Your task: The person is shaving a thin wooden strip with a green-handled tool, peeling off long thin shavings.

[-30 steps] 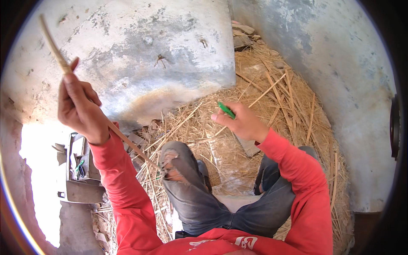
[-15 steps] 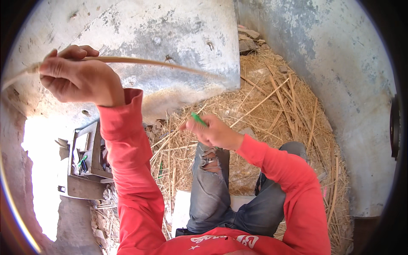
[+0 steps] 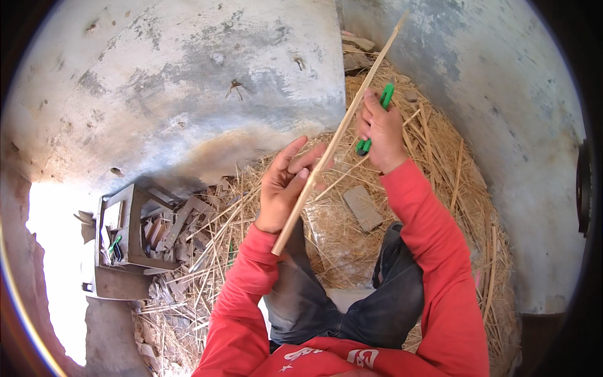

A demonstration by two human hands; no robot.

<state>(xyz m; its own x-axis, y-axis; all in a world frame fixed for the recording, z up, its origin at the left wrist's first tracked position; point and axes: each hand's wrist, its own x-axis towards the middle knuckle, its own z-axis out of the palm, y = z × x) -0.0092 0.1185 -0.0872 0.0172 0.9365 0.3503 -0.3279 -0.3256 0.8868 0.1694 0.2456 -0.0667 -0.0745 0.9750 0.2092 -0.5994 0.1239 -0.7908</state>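
Observation:
A long pale bamboo strip (image 3: 339,134) slants up and to the right in front of me. My right hand (image 3: 384,134) is closed around a green utility knife (image 3: 387,95), whose ends stick out above and below the fist. The strip runs along the thumb and fingers of that hand and appears pinched there. Lower down, my left hand (image 3: 281,188) has its fingers spread, partly smeared by motion. The strip passes across its thumb, and the fingers are not wrapped round it.
Straw, shavings and thin strips (image 3: 433,151) litter the floor, with a flat brick (image 3: 363,208) between my knees. An overturned wooden stool (image 3: 129,245) at the left bears a small green and black tool (image 3: 115,249). Worn plaster walls (image 3: 188,75) rise ahead and to the right.
The strip has swung from the far left to a steep slant before me. My left hand has come down and right, and loosened its hold. My right hand has moved up and right with the knife.

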